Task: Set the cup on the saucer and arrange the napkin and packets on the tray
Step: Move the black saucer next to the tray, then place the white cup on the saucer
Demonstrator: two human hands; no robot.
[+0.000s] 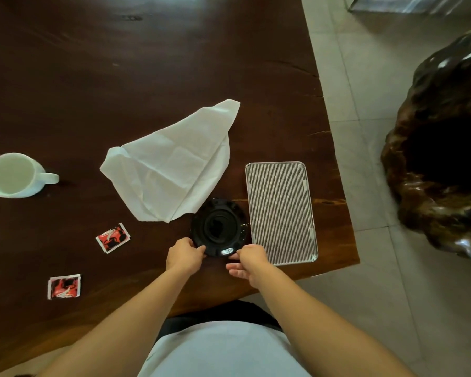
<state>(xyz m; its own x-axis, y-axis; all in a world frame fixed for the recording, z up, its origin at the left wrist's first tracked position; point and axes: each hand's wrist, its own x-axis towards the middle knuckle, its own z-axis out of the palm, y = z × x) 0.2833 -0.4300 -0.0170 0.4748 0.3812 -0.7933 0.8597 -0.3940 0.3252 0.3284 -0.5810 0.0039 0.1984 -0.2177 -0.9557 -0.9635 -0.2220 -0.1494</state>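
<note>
The saucer (219, 227), black and glossy, lies on the bench (93, 77) just beyond both hands, touching or nearly touching the tray (282, 213) on its right. The left hand (184, 255) pinches its near-left rim; the right hand (249, 261) has fingertips at the near-right rim with the lower fingers loose, so that grip looks partial. The cup (12, 175) sits far left of the grip and somewhat beyond it, handle pointing right, so the left hand is nearer to it. The napkin (172, 164) lies beyond the grip, one corner at the saucer's far edge. Two packets (113, 238) (64, 287) lie left. Fingertip contact under the rim is hidden.
</note>
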